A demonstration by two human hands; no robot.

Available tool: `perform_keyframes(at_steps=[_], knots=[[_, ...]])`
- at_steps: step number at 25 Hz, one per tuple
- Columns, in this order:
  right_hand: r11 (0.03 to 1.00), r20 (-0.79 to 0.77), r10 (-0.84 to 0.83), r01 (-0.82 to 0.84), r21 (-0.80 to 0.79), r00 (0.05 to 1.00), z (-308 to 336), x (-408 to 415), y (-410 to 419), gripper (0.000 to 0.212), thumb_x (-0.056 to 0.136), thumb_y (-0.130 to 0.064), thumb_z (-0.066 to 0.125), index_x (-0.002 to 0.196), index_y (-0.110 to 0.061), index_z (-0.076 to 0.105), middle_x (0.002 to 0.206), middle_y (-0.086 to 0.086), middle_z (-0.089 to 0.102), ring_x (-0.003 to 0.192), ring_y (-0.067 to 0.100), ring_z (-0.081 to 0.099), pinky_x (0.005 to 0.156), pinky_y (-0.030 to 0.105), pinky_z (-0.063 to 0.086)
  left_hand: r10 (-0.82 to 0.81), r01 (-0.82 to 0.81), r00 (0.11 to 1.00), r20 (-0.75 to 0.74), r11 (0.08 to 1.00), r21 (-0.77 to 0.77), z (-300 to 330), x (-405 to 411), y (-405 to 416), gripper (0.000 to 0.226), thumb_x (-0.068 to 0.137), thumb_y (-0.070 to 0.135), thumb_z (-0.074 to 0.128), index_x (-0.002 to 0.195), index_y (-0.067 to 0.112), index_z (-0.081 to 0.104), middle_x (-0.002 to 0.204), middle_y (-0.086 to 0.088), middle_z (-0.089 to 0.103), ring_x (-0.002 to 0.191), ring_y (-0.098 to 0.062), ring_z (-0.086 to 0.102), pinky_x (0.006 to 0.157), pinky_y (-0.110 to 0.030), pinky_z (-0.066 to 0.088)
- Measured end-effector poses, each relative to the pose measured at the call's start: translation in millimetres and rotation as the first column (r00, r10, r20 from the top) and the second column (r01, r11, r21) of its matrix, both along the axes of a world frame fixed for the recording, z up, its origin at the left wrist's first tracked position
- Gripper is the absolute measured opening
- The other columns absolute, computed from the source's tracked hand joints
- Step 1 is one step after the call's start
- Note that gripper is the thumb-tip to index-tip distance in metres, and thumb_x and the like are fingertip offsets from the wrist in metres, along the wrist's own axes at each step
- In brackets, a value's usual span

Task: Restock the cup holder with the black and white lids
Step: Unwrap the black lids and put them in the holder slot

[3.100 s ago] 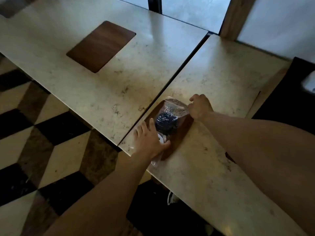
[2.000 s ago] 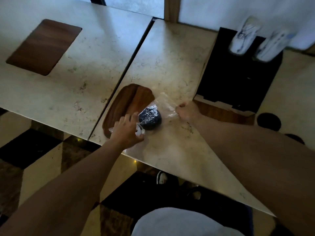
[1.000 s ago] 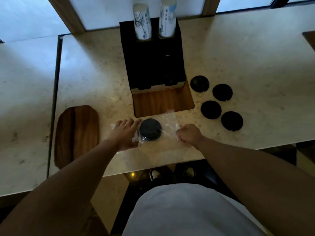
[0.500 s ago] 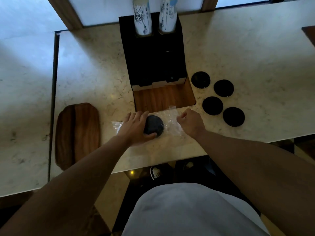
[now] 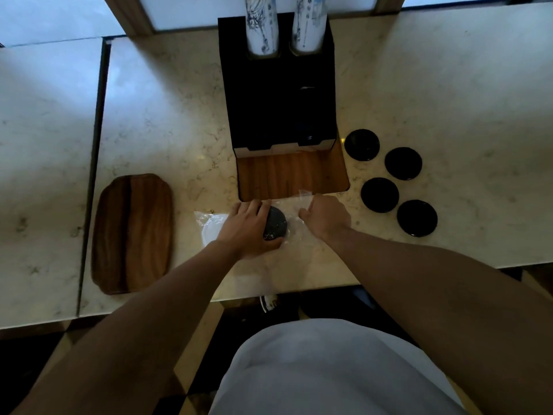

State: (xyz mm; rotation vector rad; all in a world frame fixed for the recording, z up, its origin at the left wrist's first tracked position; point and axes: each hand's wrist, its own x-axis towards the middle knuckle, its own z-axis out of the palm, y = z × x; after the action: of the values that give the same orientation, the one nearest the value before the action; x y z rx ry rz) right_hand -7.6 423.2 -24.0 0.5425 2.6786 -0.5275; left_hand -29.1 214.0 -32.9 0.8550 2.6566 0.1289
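Restocking barely begun: my left hand [image 5: 248, 226] grips the bagged lids [image 5: 275, 224] near the counter's [image 5: 167, 115] front edge, my right hand [image 5: 324, 217] pinches the plastic bag [image 5: 302, 202]; cup holder [image 5: 278, 85] not yet filled.

From up here I see a pale marble bench [image 5: 167, 121] with grey veining, split by a dark seam [image 5: 98, 115] from a second slab [image 5: 45, 145] on the left. Cool daylight falls from frosted window panes [image 5: 54, 16] behind, set in wooden framing [image 5: 128, 13]. The floor below the near edge lies in deep shadow.
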Motion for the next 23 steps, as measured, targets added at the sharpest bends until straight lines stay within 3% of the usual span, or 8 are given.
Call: perform_keyframes(at_steps=[6,9,19,23], knots=[[0.998,-0.026,0.047,-0.046,0.043,0.999,3.6,-3.7,-1.8,0.033,0.089,-0.041,0.057,0.098,-0.012,0.071,0.096,0.010,0.070,0.089,0.028,0.066,0.067,0.031,0.049,-0.007,0.007,1.000,-0.021,1.000,-0.001,-1.1,0.4,-1.2,0.102,0.075,0.084,0.036,0.150,0.014,0.031,0.145,-0.012,0.048,0.132,-0.032,0.045,0.117,-0.049,0.030],[0.998,-0.030,0.060,-0.059,0.023,0.998,2.1,-4.5,-1.5,0.031,0.090,-0.038,0.057,0.105,-0.014,0.071,0.098,0.011,0.071,0.090,0.029,0.067,0.069,0.032,0.051,-0.006,0.006,1.000,-0.010,1.000,-0.009,-0.1,0.8,-0.6,0.102,0.076,0.083,0.038,0.152,0.015,0.029,0.147,-0.012,0.046,0.134,-0.032,0.043,0.117,-0.050,0.029],[0.990,-0.073,-0.069,0.060,-0.125,0.995,-1.6,4.6,19.6,0.026,0.088,-0.033,0.058,0.080,-0.010,0.066,0.079,0.007,0.068,0.077,0.025,0.065,0.068,0.041,0.056,-0.027,0.027,1.000,-0.014,1.000,0.005,-0.1,-1.2,-2.2,0.101,0.078,0.083,0.043,0.152,0.015,0.028,0.146,-0.012,0.047,0.132,-0.032,0.045,0.117,-0.049,0.029],[0.986,-0.074,-0.090,0.079,-0.146,0.993,-6.2,10.0,34.2,0.030,0.089,-0.035,0.060,0.078,-0.009,0.068,0.078,0.006,0.070,0.077,0.023,0.066,0.065,0.035,0.054,-0.034,0.034,0.999,-0.007,0.999,0.000,-2.9,-3.1,-3.9,0.103,0.077,0.085,0.039,0.152,0.015,0.027,0.146,-0.012,0.047,0.132,-0.032,0.046,0.118,-0.050,0.029]])
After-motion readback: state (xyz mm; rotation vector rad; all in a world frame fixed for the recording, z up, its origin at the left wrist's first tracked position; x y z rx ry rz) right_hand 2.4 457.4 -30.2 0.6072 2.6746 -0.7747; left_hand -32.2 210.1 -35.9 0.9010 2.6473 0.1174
